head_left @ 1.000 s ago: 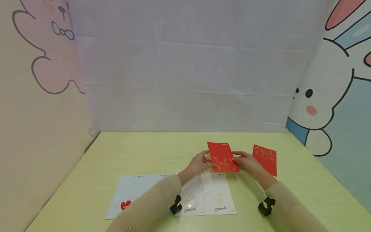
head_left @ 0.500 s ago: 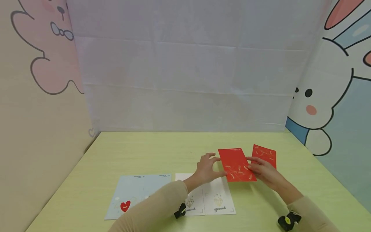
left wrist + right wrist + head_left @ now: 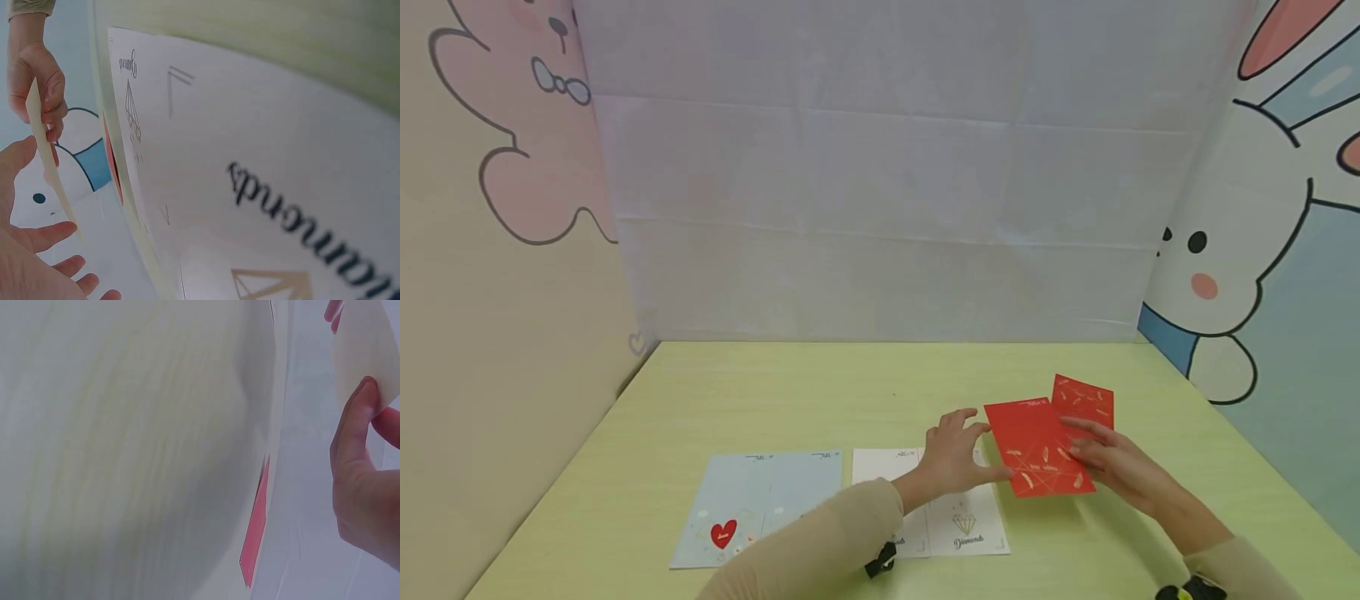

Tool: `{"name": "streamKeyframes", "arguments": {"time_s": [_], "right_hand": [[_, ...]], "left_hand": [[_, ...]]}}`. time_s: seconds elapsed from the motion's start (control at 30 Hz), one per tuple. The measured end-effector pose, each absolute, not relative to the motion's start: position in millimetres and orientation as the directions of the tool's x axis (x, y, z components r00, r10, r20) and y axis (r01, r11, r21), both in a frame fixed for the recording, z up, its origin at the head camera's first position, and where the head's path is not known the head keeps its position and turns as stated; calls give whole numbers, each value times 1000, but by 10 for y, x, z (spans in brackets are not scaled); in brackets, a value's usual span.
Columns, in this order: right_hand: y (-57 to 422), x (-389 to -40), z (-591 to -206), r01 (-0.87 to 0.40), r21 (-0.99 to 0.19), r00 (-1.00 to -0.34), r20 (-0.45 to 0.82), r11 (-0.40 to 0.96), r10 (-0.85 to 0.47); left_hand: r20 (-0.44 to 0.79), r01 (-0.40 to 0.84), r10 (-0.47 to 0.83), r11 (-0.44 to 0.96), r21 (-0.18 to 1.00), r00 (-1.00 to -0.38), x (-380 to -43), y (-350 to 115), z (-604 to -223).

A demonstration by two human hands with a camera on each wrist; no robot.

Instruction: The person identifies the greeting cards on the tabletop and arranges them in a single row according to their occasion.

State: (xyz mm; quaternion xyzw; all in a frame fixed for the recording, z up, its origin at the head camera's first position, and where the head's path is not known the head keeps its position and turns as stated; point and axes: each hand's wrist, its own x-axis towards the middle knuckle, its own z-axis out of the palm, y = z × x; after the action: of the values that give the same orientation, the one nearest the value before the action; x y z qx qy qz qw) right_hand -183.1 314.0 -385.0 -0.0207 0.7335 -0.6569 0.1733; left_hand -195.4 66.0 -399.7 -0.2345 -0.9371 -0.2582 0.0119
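Above the right part of the table, a red card (image 3: 1026,437) with gold feather prints is held tilted. My right hand (image 3: 1123,471) pinches its right edge between thumb and fingers. My left hand (image 3: 951,454) is at the opposite edge, thumb and fingers spread wide, tips right at the card. In the left wrist view the card (image 3: 47,147) shows nearly edge-on between both hands. Its pale back (image 3: 362,353) faces the right wrist camera. Behind it, a second red card (image 3: 1084,396) lies on the table, partly covered in the head view.
White sheets with gold diamond prints (image 3: 966,525) lie under my left forearm. Left of them is a light blue sheet (image 3: 737,492) with a red heart, partly hidden by the sleeve (image 3: 820,533). The pale yellow table (image 3: 775,392) ends at a white backdrop (image 3: 880,208).
The held red card has moved right and nearer to me, now overlapping the second card. My left hand followed, its fingers spreading from the card's edge. The sheets have stayed put.
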Motion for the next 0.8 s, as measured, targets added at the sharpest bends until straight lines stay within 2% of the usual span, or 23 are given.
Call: {"name": "streamKeyframes", "arguments": {"time_s": [0.33,0.8], "right_hand": [[3306,-1747,-3868,221,-965,-900,-258,142,-352],[3451,-1666,-3969,317,-942,-827,-332,112,-453]], "left_hand": [[60,443,461,799,407,-886,-1879,725,-4016],[-28,508,542,803,312,-840,-1821,790,-4052]]}}
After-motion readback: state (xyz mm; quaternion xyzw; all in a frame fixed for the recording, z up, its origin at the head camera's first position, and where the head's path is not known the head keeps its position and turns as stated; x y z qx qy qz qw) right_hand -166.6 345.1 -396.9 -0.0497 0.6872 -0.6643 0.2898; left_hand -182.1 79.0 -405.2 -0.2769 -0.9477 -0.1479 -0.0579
